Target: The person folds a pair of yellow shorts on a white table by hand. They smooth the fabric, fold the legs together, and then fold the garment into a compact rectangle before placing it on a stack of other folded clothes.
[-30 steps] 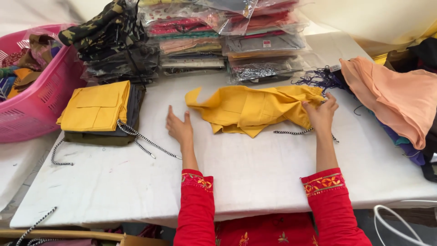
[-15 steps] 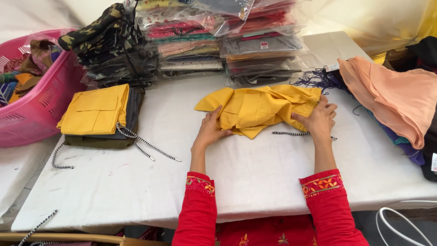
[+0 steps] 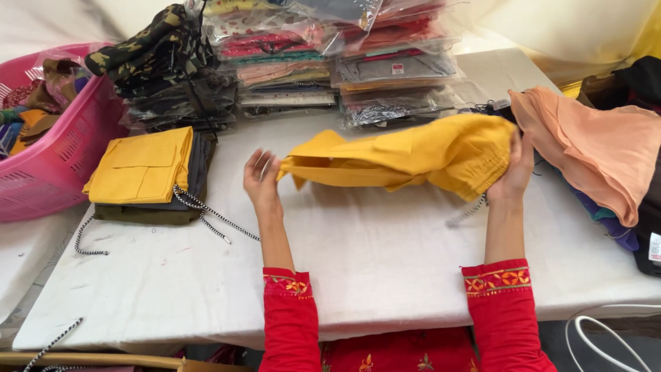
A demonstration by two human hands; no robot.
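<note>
Mustard-yellow cotton garment (image 3: 406, 155) is lifted off the white padded table (image 3: 385, 262), stretched between both hands so it hangs flat. Left hand (image 3: 261, 180) pinches one end, right hand (image 3: 515, 172) grips the gathered waistband. Left of it, a folded yellow piece (image 3: 141, 165) tops a neat stack.

The yellow garment (image 3: 413, 155) is motion-blurred and covers the right hand's (image 3: 513, 176) fingers, so its grip cannot be judged; the pink basket (image 3: 55, 165) is cut off by the left edge, the peach cloth (image 3: 599, 145) by the right
</note>
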